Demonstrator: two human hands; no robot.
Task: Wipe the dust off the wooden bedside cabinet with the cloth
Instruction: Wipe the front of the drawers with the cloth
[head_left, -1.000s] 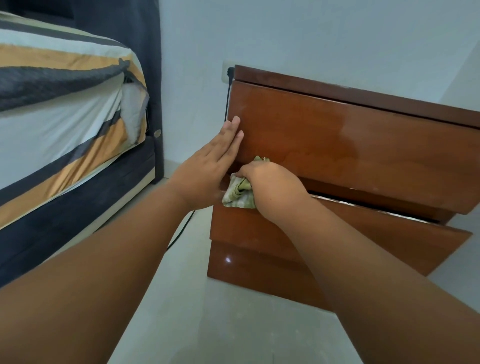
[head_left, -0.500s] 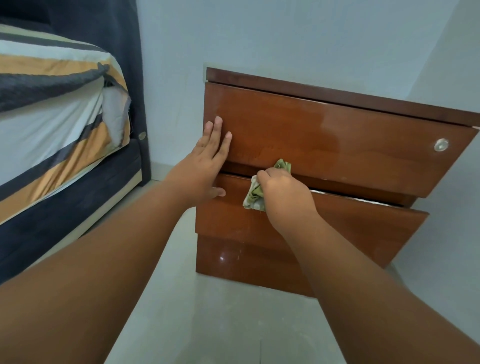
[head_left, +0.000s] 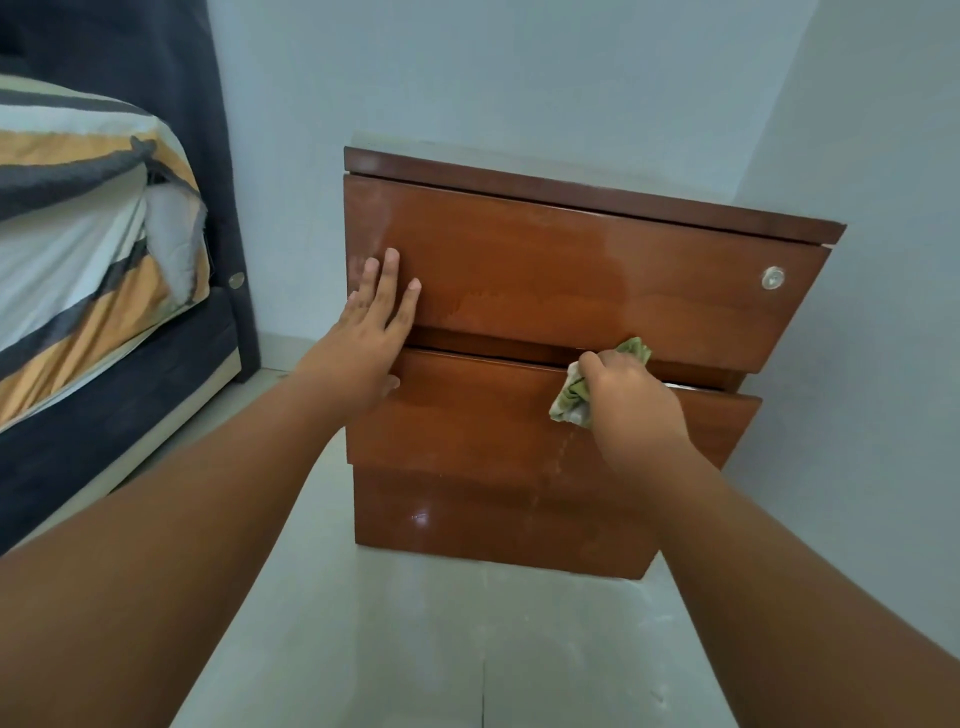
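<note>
— Where are the hands?

— Both are on the front of the wooden bedside cabinet. The left hand lies flat against the left end of the upper drawer front, fingers stretched out and slightly spread, gripping nothing. Its thumb reaches down onto the lower drawer front.

— And the right?

— The right hand is closed around the cloth, a crumpled green and pale rag. It presses the cloth against the top edge of the lower drawer, right at the dark gap between the two drawers. A bit of green sticks out above the knuckles and a bigger bunch hangs out to the left of the fist.

— Where on the cabinet is that, side to side?

— Right of the middle, well apart from the left hand.

— What does the wood look like?

— Glossy reddish-brown. The upper drawer front shows a duller, paler patch near its left edge and a shinier band across the middle. A small round silvery fitting sits near its right end. The lower drawer stands slightly out from the upper one.

— Anything around it?

— A bed with a striped sheet—white, orange, dark grey—stands to the left, and a dark curtain hangs behind it. The cabinet stands on a pale floor against a pale wall.
</note>
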